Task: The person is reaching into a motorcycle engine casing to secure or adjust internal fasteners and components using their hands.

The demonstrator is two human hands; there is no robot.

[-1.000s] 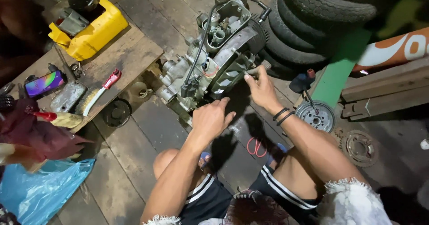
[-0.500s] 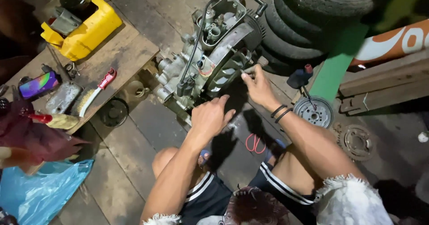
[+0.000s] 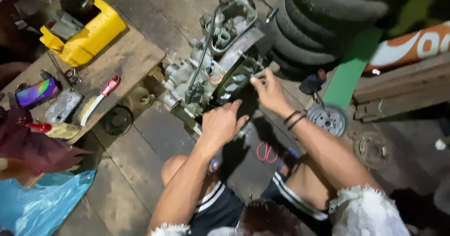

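Left hand (image 3: 222,122) flat, open against near side of engine block (image 3: 215,69) on floor, right hand (image 3: 268,91) pinching small part at its right edge, cover off, internals exposed, reassembly unfinished.

1 engine block (image 3: 213,72), right under fingertips of both hands. 2 hands: left hand (image 3: 222,122), right hand (image 3: 267,90). 2 black bands (image 3: 294,119) on wrist behind rt fingers. 1 stack of tyres (image 3: 318,25) beyond rt fingers, approx 4. 1 yellow container (image 3: 86,34), 1 phone (image 3: 35,93), 1 wire brush (image 3: 96,101), far left of fingers. 1 blue bag (image 3: 42,203).
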